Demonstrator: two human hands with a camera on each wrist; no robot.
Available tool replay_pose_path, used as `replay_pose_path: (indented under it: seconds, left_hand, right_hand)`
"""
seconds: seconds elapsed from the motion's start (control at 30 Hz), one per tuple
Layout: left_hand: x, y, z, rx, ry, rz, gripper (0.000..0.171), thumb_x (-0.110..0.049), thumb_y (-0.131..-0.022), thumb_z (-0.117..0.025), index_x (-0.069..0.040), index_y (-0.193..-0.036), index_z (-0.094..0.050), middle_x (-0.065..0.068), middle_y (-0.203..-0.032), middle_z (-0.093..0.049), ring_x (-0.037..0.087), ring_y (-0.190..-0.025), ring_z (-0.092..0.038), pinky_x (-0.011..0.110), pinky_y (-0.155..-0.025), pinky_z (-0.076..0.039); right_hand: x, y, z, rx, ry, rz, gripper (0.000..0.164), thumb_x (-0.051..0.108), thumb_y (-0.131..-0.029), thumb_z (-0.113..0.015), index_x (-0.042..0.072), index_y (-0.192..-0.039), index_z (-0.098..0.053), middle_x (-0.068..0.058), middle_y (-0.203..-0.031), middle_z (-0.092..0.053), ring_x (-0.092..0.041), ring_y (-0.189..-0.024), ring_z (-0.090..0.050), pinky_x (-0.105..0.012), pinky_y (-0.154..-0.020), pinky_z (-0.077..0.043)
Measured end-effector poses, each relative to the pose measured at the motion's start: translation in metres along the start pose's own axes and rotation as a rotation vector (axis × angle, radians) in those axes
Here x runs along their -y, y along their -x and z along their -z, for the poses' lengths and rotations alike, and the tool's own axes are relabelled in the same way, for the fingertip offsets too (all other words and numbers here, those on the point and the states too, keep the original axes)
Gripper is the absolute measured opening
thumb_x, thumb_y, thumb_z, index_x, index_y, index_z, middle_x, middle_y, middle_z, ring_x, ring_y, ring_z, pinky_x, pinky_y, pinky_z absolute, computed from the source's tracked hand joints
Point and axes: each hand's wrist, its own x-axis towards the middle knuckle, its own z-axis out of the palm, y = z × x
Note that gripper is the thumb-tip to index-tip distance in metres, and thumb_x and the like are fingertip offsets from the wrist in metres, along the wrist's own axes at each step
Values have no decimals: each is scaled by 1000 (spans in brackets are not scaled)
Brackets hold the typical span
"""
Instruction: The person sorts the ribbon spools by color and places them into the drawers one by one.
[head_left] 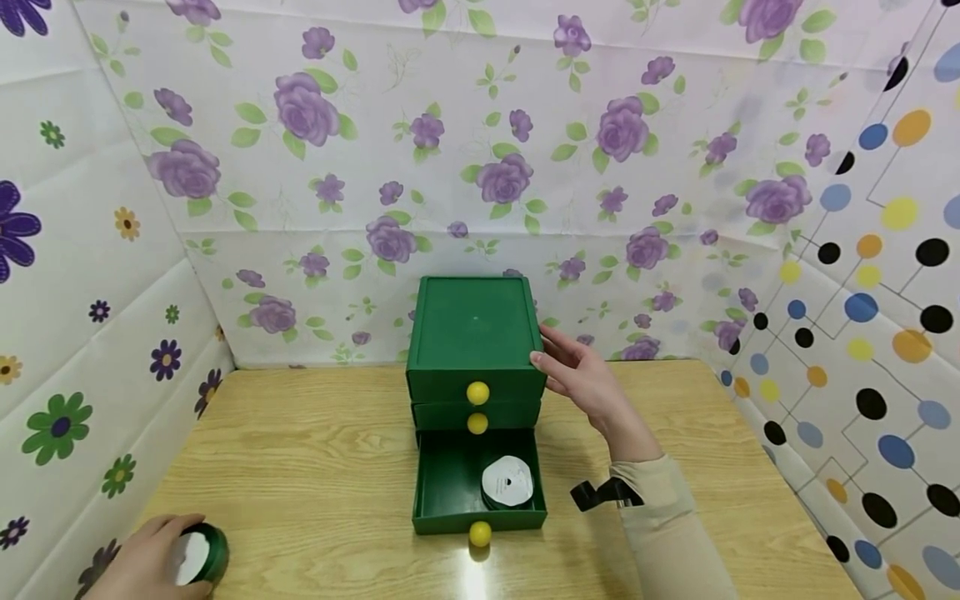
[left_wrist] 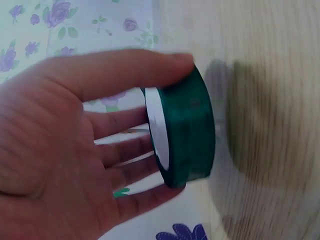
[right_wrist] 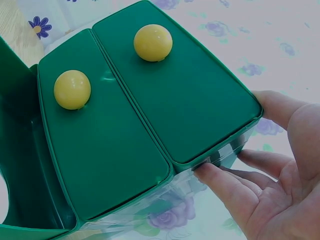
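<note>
At the lower left, my left hand (head_left: 142, 562) grips a spool of green ribbon (left_wrist: 192, 125) with white faces, the thumb on one edge and fingertips on the other. The spool is tilted on its side, close over the table. My right hand (head_left: 581, 379) rests against the right side of a green drawer cabinet (head_left: 476, 325), thumb at its top edge and fingers along the side wall. The cabinet's bottom drawer (head_left: 450, 487) is pulled out. Inside it, toward the right, lies another ribbon spool (head_left: 507, 482) with a white label facing up.
Yellow round knobs (head_left: 477, 392) mark the drawer fronts; the upper two drawers are closed. The cabinet stands on a wooden table (head_left: 315, 467) near the flower-printed back wall (head_left: 450, 167). A black strap (head_left: 600, 494) sticks out from the right wrist.
</note>
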Motion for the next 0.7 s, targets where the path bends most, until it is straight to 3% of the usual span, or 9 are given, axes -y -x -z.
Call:
replay_pose_path:
  seconds: [0.37,0.7]
  left_hand:
    - [-34,0,1,-132,86,-142,96,-46,-78,-96,5,-148,-55,30,-130,-58,48,-113,-62,62,-86,-57]
    - [-78,1,1,-228,183,-227,96,-53,-81,-93,-2,-153,-55,24,-134,-59,42,-113,-65,57,-84,-60]
  right_hand:
    - [2,0,0,-1,12,-7,76,44,-105,-71,25,-170,-36,-9,-172,-36,-32,-154,-41,-55,-118,-43]
    - [1,1,-1,3,-4,3,74,41,-106,-70,25,-169,-36,-9,-172,-35,-33,-155,-40,-58,-120,-40]
